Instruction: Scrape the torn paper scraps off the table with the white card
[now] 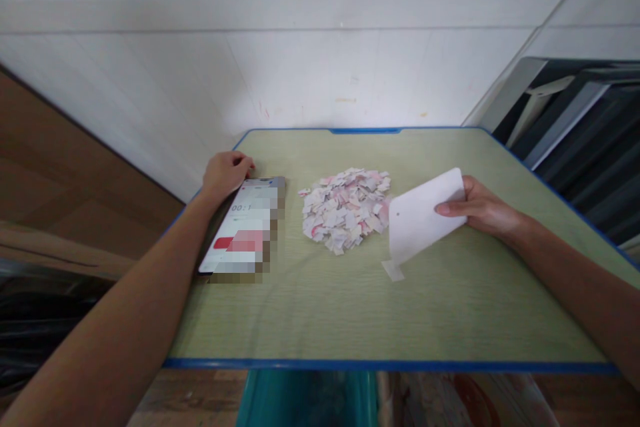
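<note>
White card (427, 210) is pinched in the right hand (483, 208), thumb flat on the visible face and fingers behind; it juts from the grip toward the middle of the surface (325, 320), tilted (a small dark dot marks it near the end away from the hand). Nearest of all, a teal container (370, 400) sits below the near edge of the surface; beyond that blue-trimmed edge, a loose paper scrap (393, 271) lies by the card's lower corner, though whether they touch I cannot tell. Along the left edge lies a phone (235, 227), screen up, partly covered by blurred blocks; near the middle, a heap of small paper bits (345, 210), white and pink, spreads just beside the card's free end, on the side away from the grip. By the phone's far end, the left hand (223, 177) rests at the left edge, fingers loosely curled; whether they press on anything I cannot tell. Past the far edge rises a pale wall (300, 73); dark panels (575, 127) stand beyond the right edge, toward the far right corner.
</note>
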